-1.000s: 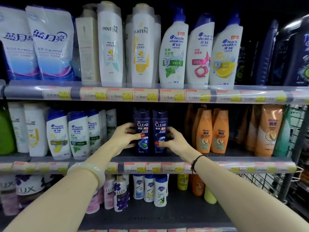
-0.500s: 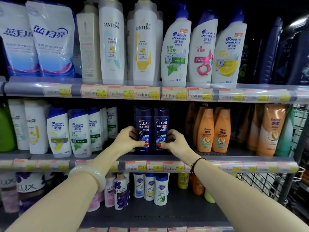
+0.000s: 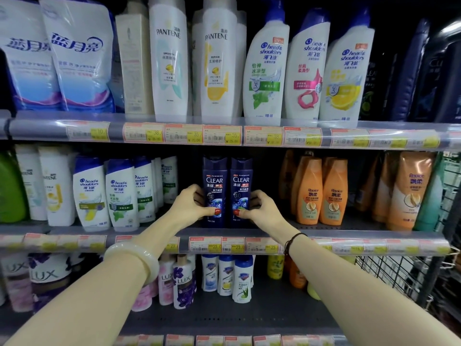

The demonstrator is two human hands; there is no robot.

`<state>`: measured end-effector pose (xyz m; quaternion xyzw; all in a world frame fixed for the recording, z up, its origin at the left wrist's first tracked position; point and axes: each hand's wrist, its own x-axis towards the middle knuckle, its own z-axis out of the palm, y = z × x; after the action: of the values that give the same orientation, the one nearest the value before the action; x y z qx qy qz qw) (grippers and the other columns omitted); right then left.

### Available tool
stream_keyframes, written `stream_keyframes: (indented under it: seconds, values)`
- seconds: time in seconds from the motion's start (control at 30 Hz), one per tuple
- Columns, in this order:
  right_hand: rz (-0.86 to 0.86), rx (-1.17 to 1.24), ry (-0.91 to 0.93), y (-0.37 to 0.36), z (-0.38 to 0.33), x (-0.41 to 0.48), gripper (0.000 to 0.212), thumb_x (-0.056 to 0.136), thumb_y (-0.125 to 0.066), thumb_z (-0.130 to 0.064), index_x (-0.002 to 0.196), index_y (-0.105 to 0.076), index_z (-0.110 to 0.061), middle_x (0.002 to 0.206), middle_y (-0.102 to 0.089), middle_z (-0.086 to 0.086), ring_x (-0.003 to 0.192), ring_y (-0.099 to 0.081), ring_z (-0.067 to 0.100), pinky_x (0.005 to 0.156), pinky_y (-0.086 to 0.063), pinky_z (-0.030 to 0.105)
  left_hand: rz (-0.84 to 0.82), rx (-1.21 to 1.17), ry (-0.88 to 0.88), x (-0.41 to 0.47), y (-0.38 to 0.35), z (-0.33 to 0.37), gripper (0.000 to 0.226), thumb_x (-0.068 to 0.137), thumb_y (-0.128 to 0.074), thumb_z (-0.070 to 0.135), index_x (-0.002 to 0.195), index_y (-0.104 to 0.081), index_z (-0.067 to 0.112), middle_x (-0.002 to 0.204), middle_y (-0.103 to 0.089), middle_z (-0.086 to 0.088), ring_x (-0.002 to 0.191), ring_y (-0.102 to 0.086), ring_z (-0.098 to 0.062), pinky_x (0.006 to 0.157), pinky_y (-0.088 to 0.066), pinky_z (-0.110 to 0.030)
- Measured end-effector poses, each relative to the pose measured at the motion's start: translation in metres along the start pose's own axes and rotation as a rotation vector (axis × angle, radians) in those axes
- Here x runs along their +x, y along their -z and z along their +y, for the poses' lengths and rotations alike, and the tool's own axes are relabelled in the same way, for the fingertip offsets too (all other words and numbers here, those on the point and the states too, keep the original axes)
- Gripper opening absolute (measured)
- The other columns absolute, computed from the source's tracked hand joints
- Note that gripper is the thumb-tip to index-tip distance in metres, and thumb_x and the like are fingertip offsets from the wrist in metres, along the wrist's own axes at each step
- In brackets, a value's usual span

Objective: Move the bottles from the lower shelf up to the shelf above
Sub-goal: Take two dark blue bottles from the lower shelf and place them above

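Two dark blue CLEAR bottles stand upright side by side on the middle shelf (image 3: 349, 222). My left hand (image 3: 188, 208) grips the left CLEAR bottle (image 3: 214, 182) low on its side, thumb on the front. The right CLEAR bottle (image 3: 241, 182) is gripped the same way by my right hand (image 3: 262, 211). Both bottles' bases look to be resting on the shelf. The shelf above (image 3: 45, 126) is packed along its front with white Pantene bottles (image 3: 169, 61) and Head & Shoulders bottles (image 3: 265, 68).
White Head & Shoulders bottles (image 3: 91, 193) stand left of my hands, orange Rejoice bottles (image 3: 321, 193) to the right. Blue refill pouches (image 3: 74, 53) fill the upper left. Lux bottles (image 3: 183, 280) and small white bottles (image 3: 225, 273) sit on the bottom shelf. A wire rack (image 3: 399, 278) stands lower right.
The view has dropped slightly and closed in on the shelves. Both hands stay wrapped on the two CLEAR bottles, which remain in the same place on the middle shelf.
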<state>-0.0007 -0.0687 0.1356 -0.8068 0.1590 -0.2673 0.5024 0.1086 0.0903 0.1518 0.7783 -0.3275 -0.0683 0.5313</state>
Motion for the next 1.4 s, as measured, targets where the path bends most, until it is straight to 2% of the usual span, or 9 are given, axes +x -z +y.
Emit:
stream_keyframes:
  seconds: [0.13,0.23,0.4,0.47,0.63,0.9,1.1,1.23,1.4]
  values:
    - [-0.057,-0.010,-0.086,0.006,-0.001,0.003,0.073,0.071,-0.079,-0.009,0.131,-0.037,-0.006,0.118,-0.055,0.007,0.111,-0.055,0.021,0.095,-0.047,0.033,-0.006,0.098,0.075,0.004,0.008,-0.006,0.091,0.058,-0.088,0.019,0.132,-0.033,0.013,0.127,-0.052,-0.013,0.115,-0.055,-0.027,0.097,-0.050,-0.046]
    - [-0.108,0.019,-0.122,0.011,0.000,0.007,0.087,0.070,-0.079,-0.005,0.141,-0.029,-0.010,0.130,-0.054,0.006,0.119,-0.054,0.023,0.106,-0.044,0.041,-0.105,0.109,0.066,0.005,0.011,-0.005,0.113,0.061,-0.086,0.011,0.149,-0.014,0.017,0.147,-0.040,-0.007,0.134,-0.040,-0.024,0.111,-0.036,-0.041]
    - [-0.256,0.116,-0.119,0.006,-0.002,0.012,0.084,0.074,-0.069,0.011,0.144,-0.029,-0.014,0.125,-0.058,0.005,0.115,-0.055,0.019,0.102,-0.047,0.038,-0.179,0.017,0.041,0.007,0.003,-0.005,0.108,0.069,-0.077,-0.003,0.150,-0.015,0.030,0.140,-0.049,-0.002,0.126,-0.047,-0.018,0.099,-0.047,-0.037]
    - [-0.282,0.084,-0.093,0.003,0.000,0.013,0.079,0.074,-0.067,0.013,0.141,-0.035,-0.012,0.124,-0.060,0.006,0.114,-0.056,0.019,0.097,-0.049,0.031,-0.166,-0.021,0.042,0.007,0.001,-0.008,0.109,0.070,-0.077,-0.002,0.151,-0.011,0.032,0.144,-0.046,-0.005,0.135,-0.040,-0.021,0.096,-0.048,-0.038]
    - [-0.263,0.061,-0.084,0.001,0.004,0.017,0.075,0.074,-0.068,0.010,0.139,-0.038,-0.011,0.129,-0.060,0.010,0.120,-0.056,0.023,0.106,-0.044,0.042,-0.150,-0.053,0.040,0.006,0.000,-0.011,0.112,0.069,-0.078,0.001,0.151,-0.009,0.033,0.148,-0.041,-0.008,0.141,-0.034,-0.026,0.102,-0.046,-0.051]
    - [-0.275,0.129,-0.110,0.002,0.003,0.022,0.074,0.073,-0.068,0.013,0.137,-0.037,-0.011,0.124,-0.060,0.008,0.116,-0.057,0.021,0.105,-0.044,0.036,-0.184,0.035,-0.004,0.010,0.002,-0.004,0.106,0.066,-0.081,0.001,0.148,-0.018,0.025,0.132,-0.050,0.004,0.124,-0.046,-0.011,0.095,-0.039,-0.025]
    - [-0.361,0.248,-0.168,0.004,0.001,0.026,0.076,0.076,-0.058,0.021,0.138,-0.033,-0.015,0.135,-0.055,0.015,0.119,-0.054,0.023,0.096,-0.045,0.029,-0.173,0.069,-0.049,0.016,0.000,0.000,0.109,0.065,-0.081,0.000,0.148,-0.014,0.026,0.119,-0.046,0.012,0.116,-0.044,-0.007,0.093,-0.037,-0.022]
    - [-0.389,0.231,-0.166,0.003,0.002,0.028,0.076,0.078,-0.057,0.020,0.141,-0.032,-0.014,0.136,-0.055,0.014,0.125,-0.051,0.024,0.095,-0.045,0.028,-0.130,0.076,-0.070,0.017,0.000,-0.004,0.111,0.064,-0.083,0.006,0.149,-0.015,0.025,0.131,-0.044,0.010,0.119,-0.037,-0.003,0.100,-0.031,-0.021]
    - [-0.389,0.229,-0.166,0.002,0.002,0.029,0.076,0.078,-0.055,0.020,0.141,-0.032,-0.015,0.137,-0.054,0.013,0.126,-0.050,0.023,0.102,-0.040,0.032,-0.116,0.049,-0.092,0.016,-0.001,-0.006,0.108,0.063,-0.084,0.005,0.148,-0.019,0.023,0.136,-0.048,0.003,0.119,-0.043,-0.006,0.101,-0.035,-0.024]
